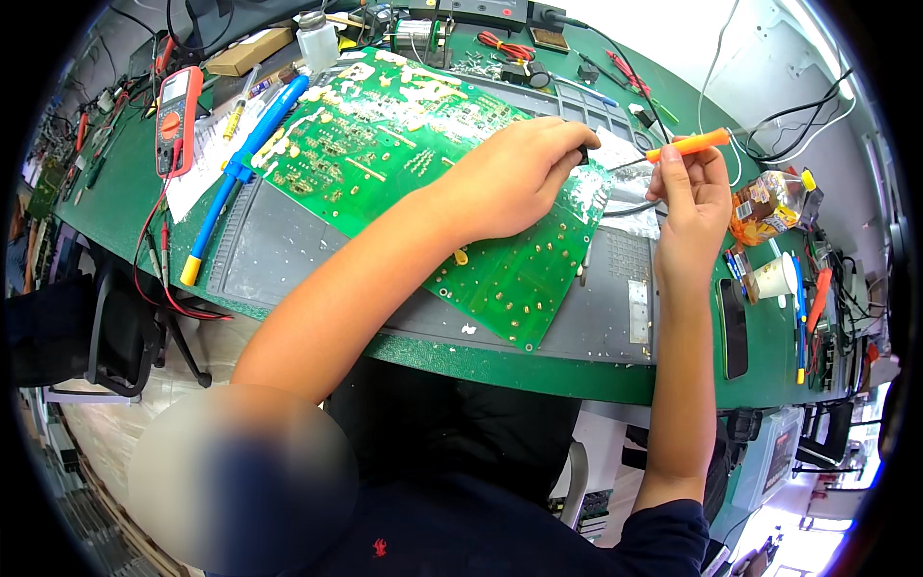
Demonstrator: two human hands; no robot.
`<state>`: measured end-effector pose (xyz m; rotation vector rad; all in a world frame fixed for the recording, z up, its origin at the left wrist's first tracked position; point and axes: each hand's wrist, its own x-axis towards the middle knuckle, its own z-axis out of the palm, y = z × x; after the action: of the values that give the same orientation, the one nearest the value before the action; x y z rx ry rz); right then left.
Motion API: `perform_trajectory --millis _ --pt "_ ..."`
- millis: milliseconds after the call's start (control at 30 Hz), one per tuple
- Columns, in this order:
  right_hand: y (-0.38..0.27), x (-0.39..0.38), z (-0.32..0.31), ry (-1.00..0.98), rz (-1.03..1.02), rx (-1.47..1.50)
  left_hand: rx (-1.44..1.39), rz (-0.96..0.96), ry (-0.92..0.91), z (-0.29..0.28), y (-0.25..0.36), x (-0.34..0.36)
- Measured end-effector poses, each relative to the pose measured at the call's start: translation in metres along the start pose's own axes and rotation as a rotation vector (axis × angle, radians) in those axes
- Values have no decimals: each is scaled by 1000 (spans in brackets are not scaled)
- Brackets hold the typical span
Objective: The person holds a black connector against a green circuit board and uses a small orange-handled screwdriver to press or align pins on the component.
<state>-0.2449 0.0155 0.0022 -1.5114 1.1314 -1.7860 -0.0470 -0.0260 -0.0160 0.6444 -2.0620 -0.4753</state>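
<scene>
A large green circuit board [385, 144] lies at a slant on a grey work mat [279, 240], its face covered with solder points and pale patches. My left hand [519, 178] rests over the right part of the board. Its fingers are curled at a small black piece [583, 154], mostly hidden by them. Just to the right, my right hand [694, 192] pinches the orange handle [690, 146] of a slim tool. The tool's thin dark shaft points left toward my left fingertips; its tip is hard to make out.
Left of the board lie a long blue tool with a yellow end [216, 207] and a red multimeter [177, 120] with leads. To the right are a bottle [769, 207], a paper cup [774, 277] and a phone [733, 327]. A solder spool [417, 37] stands behind.
</scene>
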Motion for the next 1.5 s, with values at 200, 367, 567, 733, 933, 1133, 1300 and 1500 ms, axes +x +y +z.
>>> perform_trajectory --millis 200,367,567,733,933,1133,1300,1500 --pt "-1 -2 3 -40 -28 64 -185 -265 -51 -5 1 0" --pt "-6 1 -1 -6 -36 143 -320 -350 -87 -8 -4 1" --pt "-2 1 0 -57 -40 134 -298 -320 -106 -9 -10 2" --pt "-1 1 -4 -69 -6 136 -236 -328 -112 -11 -2 3" --pt "-2 -1 -3 -105 -34 64 -220 -293 -83 -7 -2 0" --pt "-7 -5 3 -114 -89 2 -151 -231 -56 -4 -4 -1" --pt "-5 -5 4 -109 -64 -26 -116 -212 -45 -4 -1 -3" --pt "-6 -9 7 -114 -91 -80 -59 -167 -24 -1 -7 -4"
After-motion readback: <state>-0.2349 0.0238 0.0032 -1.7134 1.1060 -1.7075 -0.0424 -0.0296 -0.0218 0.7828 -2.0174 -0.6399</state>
